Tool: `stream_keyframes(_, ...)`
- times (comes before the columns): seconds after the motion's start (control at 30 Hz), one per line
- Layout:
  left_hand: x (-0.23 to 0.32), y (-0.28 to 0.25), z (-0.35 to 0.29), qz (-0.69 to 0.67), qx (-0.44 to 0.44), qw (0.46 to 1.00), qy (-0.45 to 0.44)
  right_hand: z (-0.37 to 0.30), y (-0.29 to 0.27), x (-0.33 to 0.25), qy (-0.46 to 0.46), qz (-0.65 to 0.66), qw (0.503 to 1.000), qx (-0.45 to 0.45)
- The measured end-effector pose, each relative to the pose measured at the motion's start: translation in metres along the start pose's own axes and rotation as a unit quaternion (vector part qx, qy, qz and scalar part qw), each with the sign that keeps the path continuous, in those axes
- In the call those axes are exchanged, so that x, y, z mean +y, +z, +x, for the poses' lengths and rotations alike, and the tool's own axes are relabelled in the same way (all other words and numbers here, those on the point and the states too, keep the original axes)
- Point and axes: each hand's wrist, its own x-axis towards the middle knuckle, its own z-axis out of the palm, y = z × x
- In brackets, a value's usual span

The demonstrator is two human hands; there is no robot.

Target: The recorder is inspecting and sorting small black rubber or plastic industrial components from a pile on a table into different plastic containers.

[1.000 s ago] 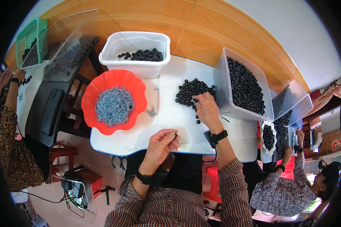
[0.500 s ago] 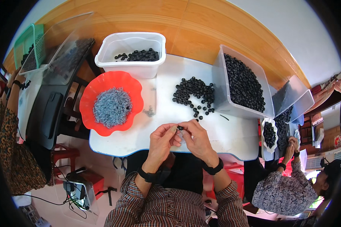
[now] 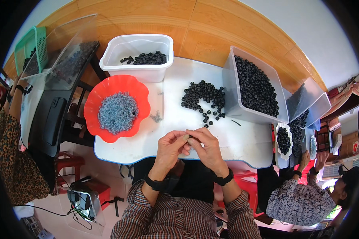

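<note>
Head view, red bowl [image 3: 90, 115]: heaped with bluish bits [image 3: 117, 112].
Left hand [image 3: 170, 151]: right of the bowl, fingertips pinching a dark piece [image 3: 189, 137], mostly hidden from me.
Black beads [image 3: 198, 92]: loose pile, right of the bowl.
Right hand [image 3: 208, 150]: farther right of the bowl, pinching that piece too.

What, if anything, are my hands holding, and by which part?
A small dark piece is pinched between fingers of the left hand and right hand; the gripped part is hidden.
</note>
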Motion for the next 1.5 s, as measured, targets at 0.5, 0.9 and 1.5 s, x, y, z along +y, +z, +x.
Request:
stream_keyframes(0.5, 0.010, -0.004, -0.004, -0.095, 0.015, 0.995, -0.013, 0.012, -0.005, 0.035, -0.016, -0.211, 0.973, 0.092)
stream_keyframes(0.9, 0.012, -0.008, -0.012, -0.146, -0.019, 0.987, -0.061, -0.001, 0.004, 0.002, 0.011, 0.027, 0.997, 0.070)
stream_keyframes(1.5, 0.007, 0.003, -0.020, -0.185, -0.033, 0.980, -0.065, -0.011, 0.012, 0.008, 0.082, 0.203, 0.972, 0.088)
